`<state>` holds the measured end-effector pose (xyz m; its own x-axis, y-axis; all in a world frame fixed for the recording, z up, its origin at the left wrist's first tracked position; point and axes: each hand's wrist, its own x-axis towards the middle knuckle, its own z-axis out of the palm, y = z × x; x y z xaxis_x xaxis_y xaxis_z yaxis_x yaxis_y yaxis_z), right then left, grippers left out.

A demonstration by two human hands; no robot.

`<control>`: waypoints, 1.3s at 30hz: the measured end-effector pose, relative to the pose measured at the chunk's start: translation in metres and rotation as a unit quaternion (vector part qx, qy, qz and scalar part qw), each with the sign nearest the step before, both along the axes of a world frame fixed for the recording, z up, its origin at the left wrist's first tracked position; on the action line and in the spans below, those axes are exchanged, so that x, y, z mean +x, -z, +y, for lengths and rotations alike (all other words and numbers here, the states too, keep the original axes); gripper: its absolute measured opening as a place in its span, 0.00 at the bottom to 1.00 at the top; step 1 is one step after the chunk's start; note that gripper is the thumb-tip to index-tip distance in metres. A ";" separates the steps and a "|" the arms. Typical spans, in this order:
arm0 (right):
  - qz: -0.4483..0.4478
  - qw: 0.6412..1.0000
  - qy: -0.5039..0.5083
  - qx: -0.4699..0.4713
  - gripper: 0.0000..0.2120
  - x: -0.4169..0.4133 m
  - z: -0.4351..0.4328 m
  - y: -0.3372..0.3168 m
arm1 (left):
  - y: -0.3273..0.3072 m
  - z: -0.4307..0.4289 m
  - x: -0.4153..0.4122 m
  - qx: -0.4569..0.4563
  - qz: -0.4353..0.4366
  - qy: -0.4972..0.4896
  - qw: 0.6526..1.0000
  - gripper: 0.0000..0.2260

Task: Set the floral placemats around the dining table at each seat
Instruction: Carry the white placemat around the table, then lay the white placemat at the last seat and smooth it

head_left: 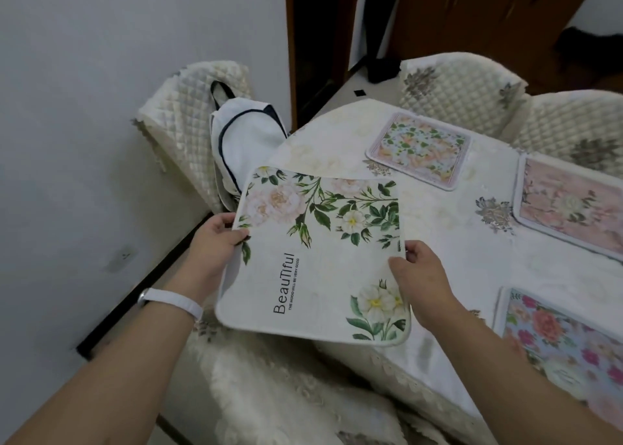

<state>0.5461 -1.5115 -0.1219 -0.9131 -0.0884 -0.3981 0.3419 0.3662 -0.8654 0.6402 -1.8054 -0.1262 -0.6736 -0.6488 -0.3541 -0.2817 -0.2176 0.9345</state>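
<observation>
The white cloth placemat printed with pale peonies, green leaves and the word "Beautiful" (317,256) is up in the air, held over the near left corner of the table and not yet laid down. I have it by its two opposite side edges. My left hand (215,239) pinches the left edge with the thumb on top, and my right hand (421,283) curls round the right edge the same way.

It stays nearly flat between the grips and sags only a little, so I judge it light, thin and soft with some body. It is not fragile. A hold on both edges should keep it from folding as it goes down.

I count four mats: this one, plus three already lying on the cream embroidered tablecloth (438,242):
- a pink-bordered leafy mat (418,149)
- a pink rose mat (573,208)
- a blue mat with bright pink flowers (556,336)

I count three quilted cream chair backs (182,107). On the left chair sits one white bag with dark trim (246,127).
</observation>
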 end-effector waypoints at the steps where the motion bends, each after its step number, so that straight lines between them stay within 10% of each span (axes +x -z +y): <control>1: 0.002 1.000 0.009 0.007 0.08 0.000 -0.005 -0.002 | 0.003 -0.007 -0.005 0.006 -0.004 0.011 1.000 0.08; 39: -0.051 0.980 0.190 -0.014 0.08 0.011 0.040 0.059 | 0.042 0.021 -0.112 -0.012 -0.089 0.224 0.971 0.09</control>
<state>0.5572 -1.4711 -0.1805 -0.8377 0.2376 -0.4917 0.5346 0.1729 -0.8273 0.5284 -1.7845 -0.1684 -0.8196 -0.3146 -0.4789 -0.5001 -0.0153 0.8658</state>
